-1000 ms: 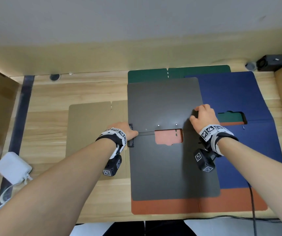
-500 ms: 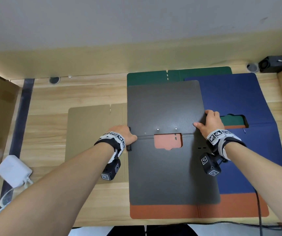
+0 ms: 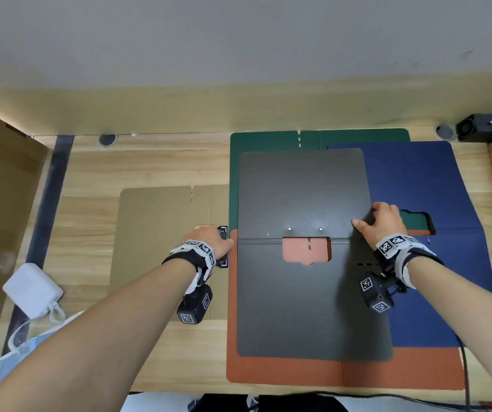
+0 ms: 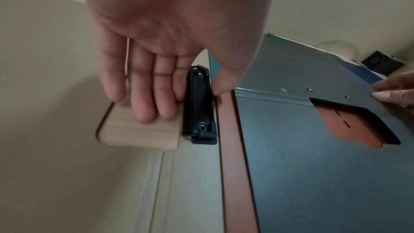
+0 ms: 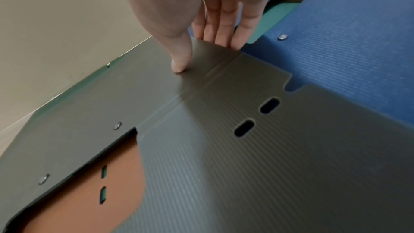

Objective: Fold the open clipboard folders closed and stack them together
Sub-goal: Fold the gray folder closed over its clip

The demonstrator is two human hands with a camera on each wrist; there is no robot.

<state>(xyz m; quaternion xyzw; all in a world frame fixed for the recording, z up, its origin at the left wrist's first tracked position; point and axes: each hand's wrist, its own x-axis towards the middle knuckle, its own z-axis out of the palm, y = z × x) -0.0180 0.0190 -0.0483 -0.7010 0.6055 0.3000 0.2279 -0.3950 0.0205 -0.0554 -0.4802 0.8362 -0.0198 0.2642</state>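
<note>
the grey folder (image 3: 304,292) lay open and flat on the wooden table (image 3: 149,168), on top of the orange folder (image 3: 283,371), the green folder (image 3: 264,141) and the blue folder (image 3: 435,179); the tan folder (image 3: 155,233) lay open to its left. only the left wrist view showed the left hand (image 4: 156,56) with fingers (image 4: 143,109) straight and relaxed, resting on the wood-grain tab (image 4: 139,134) of the black clip (image 4: 198,107), the thumb tip just beside the clip's far side, near the orange folder's edge. whether the thumb touched anything could not be told. the head view hid those fingers under the back of the hand (image 3: 209,242). only the right wrist view showed the right hand (image 5: 215,15) pinching the grey folder's right edge near the fold, thumb on top, fingers (image 5: 224,31) tucked beneath the edge. in the head view this hand (image 3: 384,224) appeared merely to lie on the edge. compared with 0.5 s earlier, the grey folder sat further right, uncovering strips of orange and green at its left edge, and the black clip stood exposed beside the left hand. a white adapter (image 3: 32,289) lay at the far left.
</note>
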